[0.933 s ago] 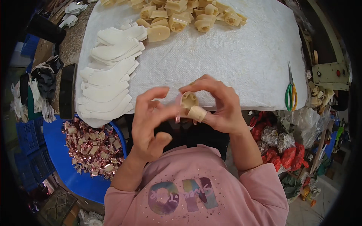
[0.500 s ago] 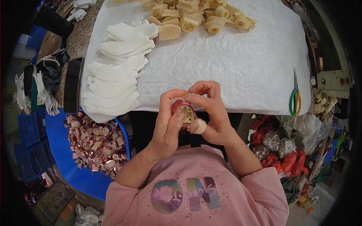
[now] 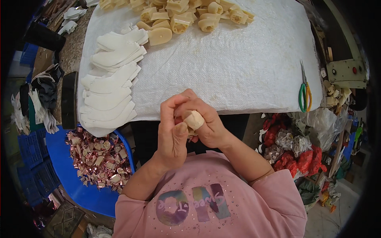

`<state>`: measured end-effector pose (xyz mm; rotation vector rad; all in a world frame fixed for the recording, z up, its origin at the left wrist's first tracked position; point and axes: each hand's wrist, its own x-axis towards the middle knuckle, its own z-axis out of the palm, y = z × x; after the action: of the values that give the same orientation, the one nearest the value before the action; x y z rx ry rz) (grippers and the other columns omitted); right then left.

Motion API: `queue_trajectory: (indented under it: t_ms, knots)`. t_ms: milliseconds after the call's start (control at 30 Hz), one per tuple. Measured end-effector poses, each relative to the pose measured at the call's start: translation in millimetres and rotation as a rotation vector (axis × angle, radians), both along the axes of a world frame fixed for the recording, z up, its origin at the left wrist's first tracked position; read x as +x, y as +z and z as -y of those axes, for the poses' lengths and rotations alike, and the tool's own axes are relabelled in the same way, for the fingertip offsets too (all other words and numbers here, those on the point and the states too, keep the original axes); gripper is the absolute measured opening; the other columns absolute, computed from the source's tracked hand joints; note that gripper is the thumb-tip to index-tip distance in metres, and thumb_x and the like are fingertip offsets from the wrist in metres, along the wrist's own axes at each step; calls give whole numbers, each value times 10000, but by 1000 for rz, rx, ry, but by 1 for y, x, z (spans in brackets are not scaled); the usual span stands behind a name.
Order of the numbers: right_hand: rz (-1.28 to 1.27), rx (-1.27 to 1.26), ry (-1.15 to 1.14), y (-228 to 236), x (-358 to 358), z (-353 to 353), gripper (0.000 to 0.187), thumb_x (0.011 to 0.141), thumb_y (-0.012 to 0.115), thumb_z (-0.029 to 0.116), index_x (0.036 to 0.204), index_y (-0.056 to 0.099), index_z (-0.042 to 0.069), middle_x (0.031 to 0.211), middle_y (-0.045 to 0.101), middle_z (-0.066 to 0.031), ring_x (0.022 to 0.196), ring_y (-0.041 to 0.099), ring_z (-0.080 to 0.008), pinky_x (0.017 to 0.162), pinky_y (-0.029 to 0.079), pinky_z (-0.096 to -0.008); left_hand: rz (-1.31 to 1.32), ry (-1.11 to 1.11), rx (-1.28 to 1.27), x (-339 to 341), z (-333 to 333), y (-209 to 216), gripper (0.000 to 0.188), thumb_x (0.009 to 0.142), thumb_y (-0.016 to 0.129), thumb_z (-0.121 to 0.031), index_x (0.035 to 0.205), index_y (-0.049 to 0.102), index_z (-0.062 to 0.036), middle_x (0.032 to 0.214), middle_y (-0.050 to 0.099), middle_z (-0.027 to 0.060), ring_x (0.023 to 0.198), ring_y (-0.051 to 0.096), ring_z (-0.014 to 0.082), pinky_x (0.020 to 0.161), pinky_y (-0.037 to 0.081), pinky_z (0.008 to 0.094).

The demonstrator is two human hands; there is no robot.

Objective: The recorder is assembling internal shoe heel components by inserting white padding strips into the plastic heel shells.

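Just in front of the table edge, my left hand (image 3: 173,133) and my right hand (image 3: 204,125) close together around a small hollow shoe heel (image 3: 191,131). Only a sliver of it shows between the fingers. My left thumb presses its near side. The right thumb, wrapped in pale tape, lies across the top and hides most of the heel. Fingers of both hands meet on its far side. On the white woven sheet (image 3: 222,71) to the left lie overlapping curved white pieces (image 3: 107,85). Farther back is a pile of beige hollow heels (image 3: 180,23).
Scissors (image 3: 304,95) with green and yellow handles lie at the right table edge. A dark phone-like slab (image 3: 69,100) is at the left edge. Below it, a blue tub (image 3: 73,188) holds many shiny pink-covered pieces (image 3: 101,158). Red plastic bags (image 3: 295,160) crowd the lower right.
The heel's reddish side and hollow beige end were visible before; my right hand has moved over them, thumb toward the left thumb. The whole view has shifted slightly.
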<state>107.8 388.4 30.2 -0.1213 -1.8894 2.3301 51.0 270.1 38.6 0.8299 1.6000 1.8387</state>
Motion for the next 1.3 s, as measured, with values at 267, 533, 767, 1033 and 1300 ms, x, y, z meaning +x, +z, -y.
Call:
queue_trajectory:
  t_ms: [267, 533, 767, 1033, 1300]
  knots:
    - [-237, 60, -154, -9, 1, 14, 318, 925, 424, 112, 1234, 465, 53, 1154, 465, -127, 1077, 444, -268, 938, 343, -333, 135, 212, 89, -3, -10, -2, 401, 950, 348, -248, 1258, 335, 9, 1064, 472, 92, 919, 469, 123, 813, 397, 260]
    - [-346, 210, -344, -14, -3, 19, 248, 915, 436, 133, 1116, 527, 19, 1026, 514, -115, 884, 506, -230, 796, 409, -325, -5, 193, 95, 3, -13, -8, 380, 953, 360, -238, 1277, 343, -40, 1023, 484, 57, 868, 476, 86, 753, 405, 226]
    - [-6, -54, -127, 4, 4, 4, 500, 975, 336, 407, 1249, 462, 8, 985, 468, -59, 650, 500, -111, 526, 402, -199, 455, -36, 253, -8, -10, -8, 696, 917, 252, -584, 1404, 192, -90, 934, 538, 63, 696, 494, 123, 523, 393, 243]
    - [-157, 457, -314, 8, 3, -22, 311, 936, 480, 273, 1134, 543, 42, 899, 499, -113, 717, 543, -172, 624, 473, -299, 364, -25, 175, -13, -4, -8, 882, 824, 218, -740, 1423, 98, -105, 840, 557, 75, 641, 513, 142, 503, 374, 233]
    - [179, -13, -9, 19, 1, -19, 181, 887, 578, 159, 860, 519, -10, 738, 591, -99, 532, 605, -125, 434, 454, -212, 131, -52, 10, -6, -2, -1, 826, 866, 258, -662, 1397, 117, -45, 806, 542, 60, 608, 497, 88, 501, 377, 196]
